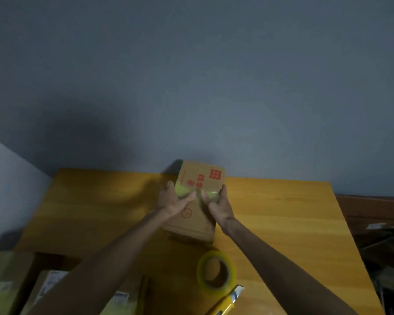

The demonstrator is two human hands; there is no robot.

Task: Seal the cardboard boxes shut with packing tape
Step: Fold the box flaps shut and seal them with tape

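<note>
The person stands at a yellow wooden bench [282, 223] set against a grey wall, holding a small cardboard box [192, 220] with red print on top. The box sits on the bench toward its far edge, about midway across. A strip of yellowish packing tape [183, 190] runs across the top from left to right and folds down over both sides.

The left hand [174, 201] grips the box's left side, fingers wrapped over the taped edge and the thumb lying on top. The right hand [216, 204] does the same on the right side. The two thumbs almost meet in the middle of the strip. It looks to me like they are pressing the tape flat.

So this box seems nearly done: the strip is on and cut free, and only the smoothing is left. I cannot tell whether its other seams are taped. The tape roll [201, 275] stands on the near part of the bench, well apart from the box, with a yellow utility knife [228, 301] just beside it.

More boxes [5, 280] sit low at the near left, some with a greenish tape sheen. They are too blurred to say how many need sealing.
</note>
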